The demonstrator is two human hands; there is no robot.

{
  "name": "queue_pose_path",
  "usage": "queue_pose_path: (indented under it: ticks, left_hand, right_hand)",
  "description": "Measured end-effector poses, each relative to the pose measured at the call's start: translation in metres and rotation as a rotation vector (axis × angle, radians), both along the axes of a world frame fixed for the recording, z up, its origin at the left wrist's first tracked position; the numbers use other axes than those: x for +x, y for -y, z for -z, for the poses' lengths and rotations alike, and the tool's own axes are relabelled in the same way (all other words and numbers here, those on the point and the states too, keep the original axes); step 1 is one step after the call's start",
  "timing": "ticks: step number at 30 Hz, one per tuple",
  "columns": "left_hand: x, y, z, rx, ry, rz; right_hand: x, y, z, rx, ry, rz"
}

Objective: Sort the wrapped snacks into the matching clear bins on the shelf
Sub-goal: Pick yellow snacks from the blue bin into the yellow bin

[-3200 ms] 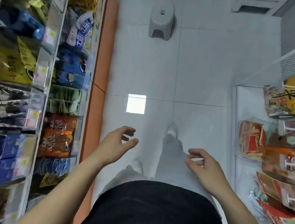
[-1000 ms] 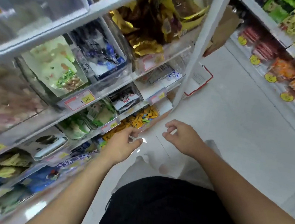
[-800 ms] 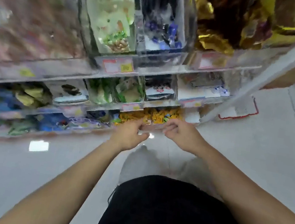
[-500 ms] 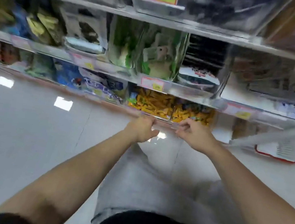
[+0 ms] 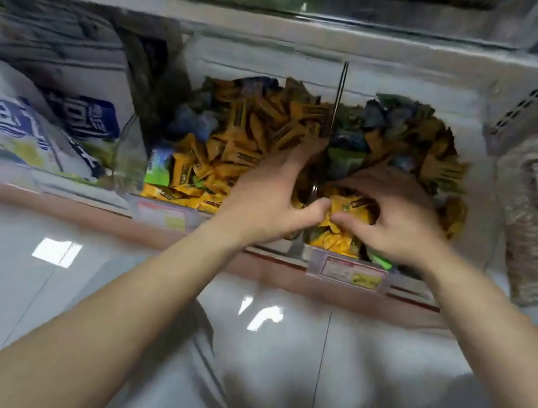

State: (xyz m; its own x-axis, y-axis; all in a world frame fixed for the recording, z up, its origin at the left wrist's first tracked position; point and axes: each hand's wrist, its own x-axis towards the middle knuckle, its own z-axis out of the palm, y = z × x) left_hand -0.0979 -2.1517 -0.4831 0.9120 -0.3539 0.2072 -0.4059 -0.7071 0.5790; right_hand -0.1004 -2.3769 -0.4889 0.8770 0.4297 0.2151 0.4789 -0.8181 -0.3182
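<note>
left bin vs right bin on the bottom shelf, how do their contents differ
The left bin holds almost only orange-yellow wrapped snacks, a few blue at its back left; the right bin mixes green and blue wrappers among the orange. The left hand lies over the left bin, the right hand over the right bin. Both are clear, full and split by one divider.

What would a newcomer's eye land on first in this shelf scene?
First, the heap of yellow wrapped snacks filling two clear bins side by side on a low shelf, with blue and green packets mixed in. Right in front, the left hand and right hand meet across the divider between the bins, fingers among the wrappers. Off to the left lie big blue-and-white bags.
</note>
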Motion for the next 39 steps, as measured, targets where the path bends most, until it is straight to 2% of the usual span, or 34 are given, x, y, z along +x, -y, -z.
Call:
queue_pose_path:
  ticks: [4, 8, 12, 18, 19, 21, 24, 26, 28, 33, 36, 39]
  left_hand:
    - [-0.004, -0.001, 0.001, -0.014, 0.030, 0.019]
    - [-0.013, -0.001, 0.001, 0.067, 0.097, 0.004]
    - [-0.021, 0.005, -0.004, 0.129, 0.267, -0.029]
    - [-0.026, 0.031, -0.023, 0.280, 0.555, -0.131]
    - [-0.028, 0.040, -0.030, 0.309, 0.572, -0.095]
    - [-0.031, 0.059, -0.042, 0.369, 0.482, 0.005]
    - [-0.034, 0.077, -0.042, 0.542, 0.288, -0.019]
    - [-0.035, 0.082, -0.036, 0.624, 0.260, -0.045]
    - [-0.035, 0.085, -0.032, 0.686, 0.225, -0.028]
    - [-0.027, 0.079, -0.040, 0.754, 0.146, 0.098]
    - [-0.026, 0.069, -0.048, 0.720, 0.187, 0.220]
    - [-0.019, 0.065, -0.047, 0.656, 0.212, 0.295]
  right_hand:
    - [-0.002, -0.005, -0.001, 0.113, -0.010, 0.032]
    - [-0.006, -0.005, -0.006, 0.262, -0.057, 0.110]
    - [-0.008, -0.004, -0.025, 0.403, -0.168, 0.200]
    - [-0.019, 0.019, -0.053, 0.561, -0.016, 0.246]
    - [-0.022, 0.026, -0.058, 0.594, -0.003, 0.256]
    - [-0.026, 0.041, -0.066, 0.627, 0.019, 0.256]
    - [-0.027, 0.060, -0.071, 0.493, 0.003, 0.212]
    - [-0.026, 0.063, -0.069, 0.292, -0.061, 0.137]
    - [-0.024, 0.056, -0.062, 0.081, -0.042, 0.058]
    - [-0.024, 0.053, -0.051, -0.241, -0.057, -0.076]
    - [-0.018, 0.057, -0.051, -0.332, -0.165, -0.128]
    - [-0.005, 0.059, -0.048, -0.297, -0.198, -0.164]
